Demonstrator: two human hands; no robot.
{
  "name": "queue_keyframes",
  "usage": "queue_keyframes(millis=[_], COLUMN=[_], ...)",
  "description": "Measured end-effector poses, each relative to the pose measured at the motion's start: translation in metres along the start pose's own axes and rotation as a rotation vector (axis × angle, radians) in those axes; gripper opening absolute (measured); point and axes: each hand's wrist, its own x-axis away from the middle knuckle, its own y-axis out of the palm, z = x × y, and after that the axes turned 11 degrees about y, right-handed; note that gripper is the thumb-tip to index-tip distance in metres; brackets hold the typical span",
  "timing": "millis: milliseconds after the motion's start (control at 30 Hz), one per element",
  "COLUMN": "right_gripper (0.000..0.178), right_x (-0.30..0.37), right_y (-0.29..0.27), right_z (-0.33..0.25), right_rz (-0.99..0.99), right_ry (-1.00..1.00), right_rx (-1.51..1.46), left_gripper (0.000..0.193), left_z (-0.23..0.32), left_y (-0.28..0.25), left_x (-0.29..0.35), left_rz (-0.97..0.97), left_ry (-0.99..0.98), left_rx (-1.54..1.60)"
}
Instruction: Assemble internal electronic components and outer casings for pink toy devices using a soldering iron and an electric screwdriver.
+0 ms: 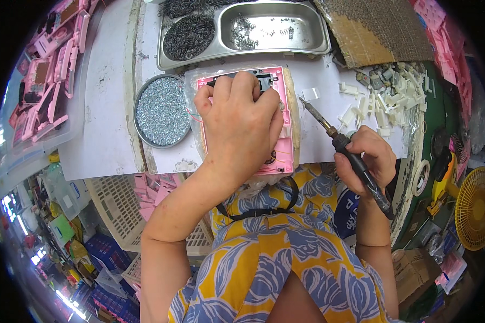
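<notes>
My left hand (pixel 234 116) is curled over a pink plastic casing (pixel 286 148), its fingers bent down onto a black part (pixel 264 81) along the casing's far end. What lies under the palm is hidden. Thin wires show beside the hand and in the near part of the casing. The casing rests on a padded, plastic-wrapped block (pixel 293 118). To the right, my right hand (pixel 369 161) is closed round the black handle of a soldering iron (pixel 353 156). Its metal tip points up and left, apart from the casing, near a small clear piece (pixel 310 94).
A round dish of small screws (pixel 163 111) stands left of the casing. Behind is a steel tray (pixel 275 51) with dark springs. White plastic parts (pixel 380 102) lie heaped at right, beside corrugated cardboard (pixel 372 32). A clear bin (pixel 73 116) holds pink parts; a yellow fan (pixel 475 209) is far right.
</notes>
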Motion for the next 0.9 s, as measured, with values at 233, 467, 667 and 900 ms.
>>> queue_keyframes(millis=[233,467,667,900], right_gripper=[0.028,0.033,0.034,0.046], right_x=[0.001,-0.002,-0.019,-0.052], right_y=[-0.008,-0.011,0.013,0.049], right_z=[0.005,0.003,-0.009,-0.026], right_rz=[0.042,0.076,0.085,-0.02], right_ry=[0.021,0.06,0.13,0.451], right_rx=[-0.01,-0.069,-0.181,-0.26], left_gripper=[0.03,0.02,0.007,0.014], left_z=[-0.02,-0.07,-0.054,-0.032], left_y=[-0.037,-0.074,-0.038,-0.02], left_x=[0.007,0.026,0.023,0.025], left_rz=[-0.116,-0.398,-0.004,0.13], left_ry=[-0.018,0.131,-0.178,-0.655], left_rx=[0.023,0.198,0.684,1.278])
